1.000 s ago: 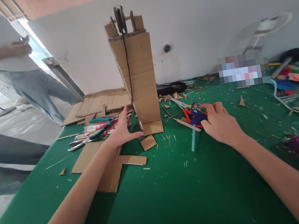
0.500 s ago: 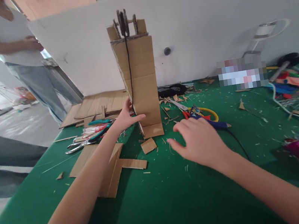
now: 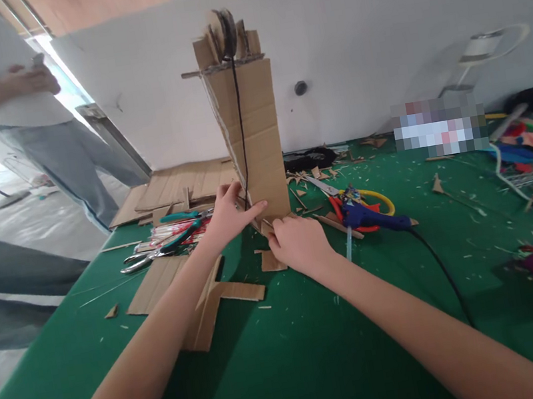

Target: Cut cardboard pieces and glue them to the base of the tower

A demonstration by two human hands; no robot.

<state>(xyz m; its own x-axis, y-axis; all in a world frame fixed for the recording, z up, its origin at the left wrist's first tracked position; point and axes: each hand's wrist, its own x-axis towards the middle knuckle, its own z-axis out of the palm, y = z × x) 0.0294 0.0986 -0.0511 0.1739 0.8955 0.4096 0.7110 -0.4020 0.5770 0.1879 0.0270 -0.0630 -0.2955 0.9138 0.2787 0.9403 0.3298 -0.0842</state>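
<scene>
Left hand: the left hand [image 3: 229, 217] grips the lower left edge of the tall brown cardboard tower [image 3: 250, 128], thumb across its front.
Right hand: the right hand [image 3: 298, 243] is curled at the tower's foot, fingers pinching its bottom flap.
Tower: upright on the green table [image 3: 296, 356], between both hands.
Right of right hand: blue glue gun [image 3: 370, 215], untouched.
Below it: small cardboard scrap [image 3: 272, 260].

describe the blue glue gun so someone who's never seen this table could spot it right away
Start at the tall cardboard tower on the green table. Just right of its base, past the right hand, lies the glue gun beside scissors. It alone is dark blue, trailing a black cord.
</scene>
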